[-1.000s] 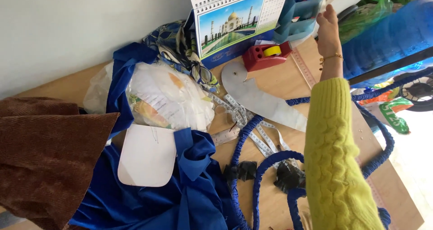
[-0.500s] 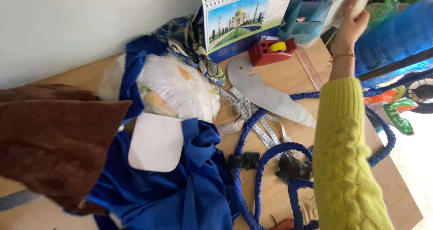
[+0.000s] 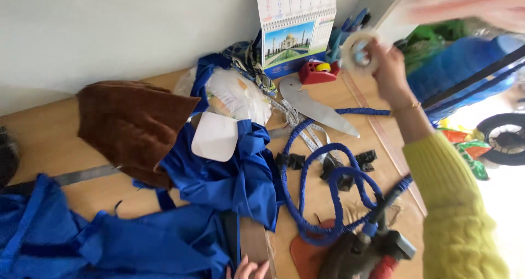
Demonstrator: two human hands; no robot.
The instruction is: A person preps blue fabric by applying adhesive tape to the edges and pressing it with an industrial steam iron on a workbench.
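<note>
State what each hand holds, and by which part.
Right hand: roll of clear tape, gripped at its rim. Left hand: only fingertips show; hold cannot be told.

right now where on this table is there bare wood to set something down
Bare wood shows left of the brown cloth, along the wall, and below it around the metal ruler. A smaller patch lies between the grey curved template and the wooden ruler. The middle is crowded with blue fabric and blue cord.

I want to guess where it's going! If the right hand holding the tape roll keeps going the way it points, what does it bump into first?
The right hand points up and left with the tape roll. First in line looks like the blue holder beside the desk calendar, though depth is hard to judge.
</note>
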